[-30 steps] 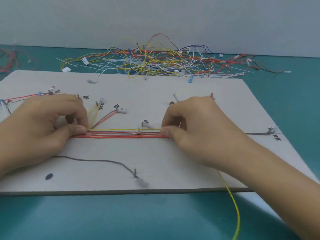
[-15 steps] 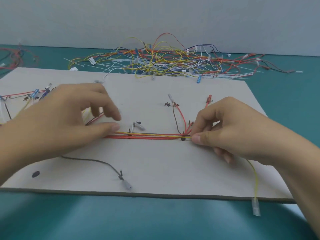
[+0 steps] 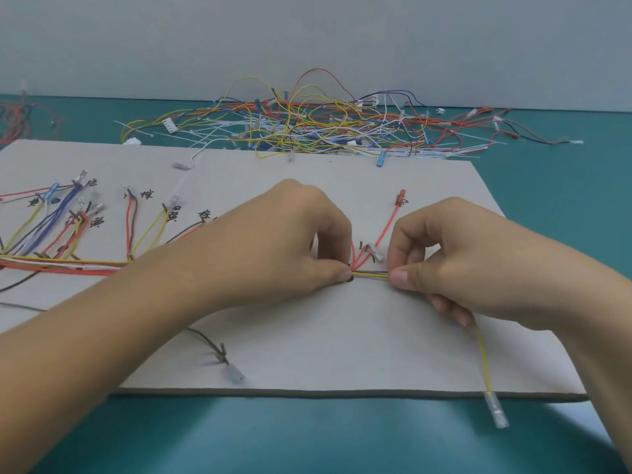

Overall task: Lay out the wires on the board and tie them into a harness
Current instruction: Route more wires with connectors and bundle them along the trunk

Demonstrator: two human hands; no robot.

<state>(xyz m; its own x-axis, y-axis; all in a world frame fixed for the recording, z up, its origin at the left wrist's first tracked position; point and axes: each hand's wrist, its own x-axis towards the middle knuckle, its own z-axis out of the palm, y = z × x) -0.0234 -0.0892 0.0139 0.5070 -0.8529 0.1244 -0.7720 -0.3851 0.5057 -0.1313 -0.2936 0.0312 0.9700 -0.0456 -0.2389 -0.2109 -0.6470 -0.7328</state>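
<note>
1. A grey board (image 3: 307, 336) is laid flat on a teal table (image 3: 307, 439), and the wires of the harness are spread across it.
2. The main bundle (image 3: 61, 263) is run from the board's left edge toward the middle, where it is hidden under the left forearm.
3. Short branches (image 3: 68, 227) are fanned upward from it beside handwritten labels.
4. The wires are pinched by the left hand (image 3: 273, 254), thumb tip closed against the curled fingers.
5. A short stretch of yellow and dark wire (image 3: 371, 274) is seen between the two hands.
6. That stretch is pinched at its other end by the right hand (image 3: 461, 261), thumb pressed to the forefinger.
7. A yellow wire (image 3: 482, 357) is led from under the right hand over the board's near edge, its clear sleeve (image 3: 497, 413) lying past the edge.
8. A red wire (image 3: 388, 227) is run up from between the hands.
9. A tangled pile of loose wires (image 3: 307, 128) is heaped behind the board.
</note>
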